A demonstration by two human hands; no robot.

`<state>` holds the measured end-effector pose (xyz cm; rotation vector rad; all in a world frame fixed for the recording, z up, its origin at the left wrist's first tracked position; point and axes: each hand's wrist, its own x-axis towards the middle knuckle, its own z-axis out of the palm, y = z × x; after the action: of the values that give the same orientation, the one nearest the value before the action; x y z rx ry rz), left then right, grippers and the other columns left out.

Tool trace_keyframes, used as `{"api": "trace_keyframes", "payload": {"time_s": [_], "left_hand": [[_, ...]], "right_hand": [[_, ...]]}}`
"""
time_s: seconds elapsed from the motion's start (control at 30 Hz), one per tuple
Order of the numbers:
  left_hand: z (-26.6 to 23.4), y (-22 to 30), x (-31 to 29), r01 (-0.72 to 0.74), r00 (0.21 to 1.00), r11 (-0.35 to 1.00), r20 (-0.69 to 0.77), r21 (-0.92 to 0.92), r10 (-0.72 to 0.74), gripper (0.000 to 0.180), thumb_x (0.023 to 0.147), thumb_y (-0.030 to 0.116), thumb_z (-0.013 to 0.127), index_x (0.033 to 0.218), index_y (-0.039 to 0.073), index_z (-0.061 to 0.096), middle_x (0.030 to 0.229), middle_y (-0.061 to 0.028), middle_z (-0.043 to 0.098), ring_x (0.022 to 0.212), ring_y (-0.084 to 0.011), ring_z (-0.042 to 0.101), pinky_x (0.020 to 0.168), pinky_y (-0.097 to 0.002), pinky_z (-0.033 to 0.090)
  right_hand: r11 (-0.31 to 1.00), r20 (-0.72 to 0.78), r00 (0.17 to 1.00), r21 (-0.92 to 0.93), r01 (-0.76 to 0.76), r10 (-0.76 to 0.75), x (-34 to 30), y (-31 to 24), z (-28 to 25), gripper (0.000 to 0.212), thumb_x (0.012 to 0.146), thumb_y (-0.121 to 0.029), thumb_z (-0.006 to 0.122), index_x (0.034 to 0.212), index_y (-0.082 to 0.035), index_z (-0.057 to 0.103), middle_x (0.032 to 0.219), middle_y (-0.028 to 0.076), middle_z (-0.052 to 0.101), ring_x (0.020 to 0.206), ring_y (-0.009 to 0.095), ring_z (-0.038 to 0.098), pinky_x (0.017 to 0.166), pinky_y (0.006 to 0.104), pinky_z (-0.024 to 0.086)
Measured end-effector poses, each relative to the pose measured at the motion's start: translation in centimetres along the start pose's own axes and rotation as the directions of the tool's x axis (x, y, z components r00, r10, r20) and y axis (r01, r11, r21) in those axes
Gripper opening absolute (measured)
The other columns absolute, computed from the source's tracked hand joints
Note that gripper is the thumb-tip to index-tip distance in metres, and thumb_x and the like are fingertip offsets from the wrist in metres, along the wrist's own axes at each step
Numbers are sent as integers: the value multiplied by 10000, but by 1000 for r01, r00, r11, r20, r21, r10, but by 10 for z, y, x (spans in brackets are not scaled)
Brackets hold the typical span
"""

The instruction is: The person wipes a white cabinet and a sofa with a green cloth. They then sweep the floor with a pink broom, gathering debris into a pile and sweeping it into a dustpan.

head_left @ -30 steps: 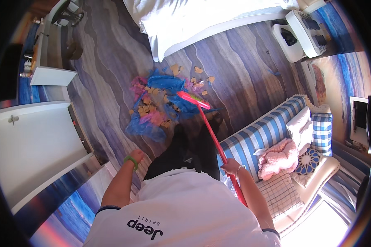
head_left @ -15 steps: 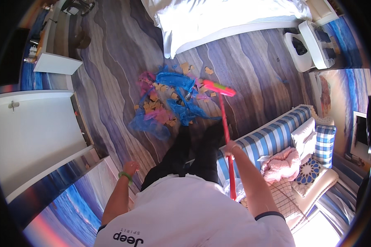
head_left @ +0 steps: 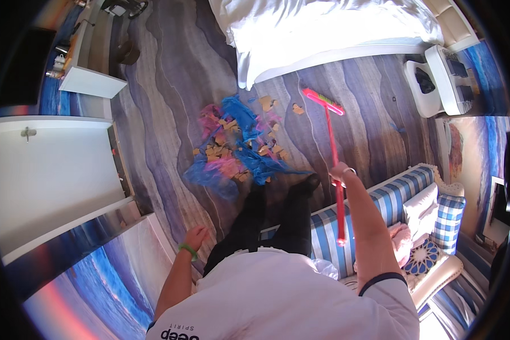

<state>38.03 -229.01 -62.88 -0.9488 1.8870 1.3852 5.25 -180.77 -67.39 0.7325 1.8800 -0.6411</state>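
My right hand [head_left: 339,171] is closed around the red handle of a broom [head_left: 332,139], held out ahead and to the right. The broom's pink-red head with green bristles lies farther out, to the right of a litter heap and apart from it. Crumpled blue plastic [head_left: 241,118], pink plastic [head_left: 225,166] and torn brown cardboard pieces [head_left: 216,152] make up that heap, just beyond my feet. By my left hip hangs my left hand [head_left: 196,237], empty, its fingers loosely stretched, a green bangle at the wrist.
A bed with white bedding [head_left: 300,39] stands ahead. To the right is a blue-and-white striped sofa [head_left: 374,198] with cushions; beyond it, a white chair [head_left: 422,88]. One cardboard scrap [head_left: 298,109] lies apart from the heap. A white cabinet [head_left: 56,187] stands on the left.
The broom head has left the heap's right edge and moved right and farther out. My right hand has reached forward with the handle. Some blue plastic has shifted in the heap.
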Motion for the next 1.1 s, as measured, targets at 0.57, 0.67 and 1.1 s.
{"api": "trace_keyframes", "payload": {"time_s": [0.57,0.67,1.1], "left_hand": [[13,-41,-23,193,979,968,-26,-162,-200,264,868,228,489,976,5,581,835,-104,645,748,-199,650,622,-292,506],[-6,-61,-45,221,965,957,-101,-189,-242,262,869,228,491,980,8,580,825,-100,643,734,-196,650,603,-282,505],[0,-31,31,285,957,958,54,26,-286,258,847,209,479,938,-8,584,831,-122,641,713,-217,651,568,-293,514]], "right_hand": [[-2,520,791,-836,549,-324,4,-55,-9,192,687,-164,654,835,-44,678,794,108,662,737,211,658,643,372,515],[678,205,932,-642,358,-298,10,-103,34,206,679,-224,678,833,-88,688,819,102,664,742,200,647,675,357,511],[972,-37,989,-195,132,-142,-132,60,44,235,731,0,502,923,54,626,732,188,637,631,254,653,548,330,526]]}}
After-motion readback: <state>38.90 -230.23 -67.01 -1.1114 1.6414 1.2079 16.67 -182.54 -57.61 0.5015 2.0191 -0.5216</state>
